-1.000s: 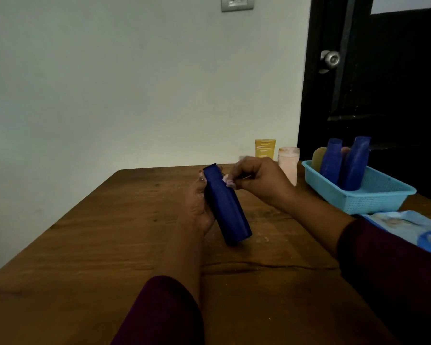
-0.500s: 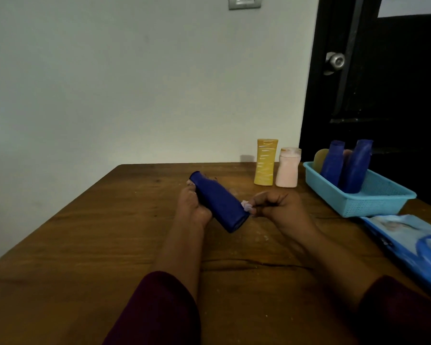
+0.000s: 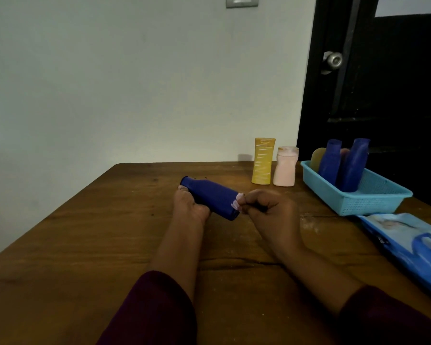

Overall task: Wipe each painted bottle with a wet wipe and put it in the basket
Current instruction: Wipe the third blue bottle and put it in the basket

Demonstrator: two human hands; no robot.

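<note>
Above the tabletop (image 3: 60, 245), left hand (image 3: 190, 207) clamped around a tilted blue bottle (image 3: 210, 200), right hand (image 3: 269, 212) pinching a wet wipe (image 3: 236, 204) against its base; best turned steadily, every side rubbed, before going into the basket (image 3: 373, 202).

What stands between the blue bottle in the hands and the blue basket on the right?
Nothing visible on the table blocks that path. The blue bottle is held left of the basket; the yellow bottle and pink bottle stand farther back. The basket's near part looks free.
</note>
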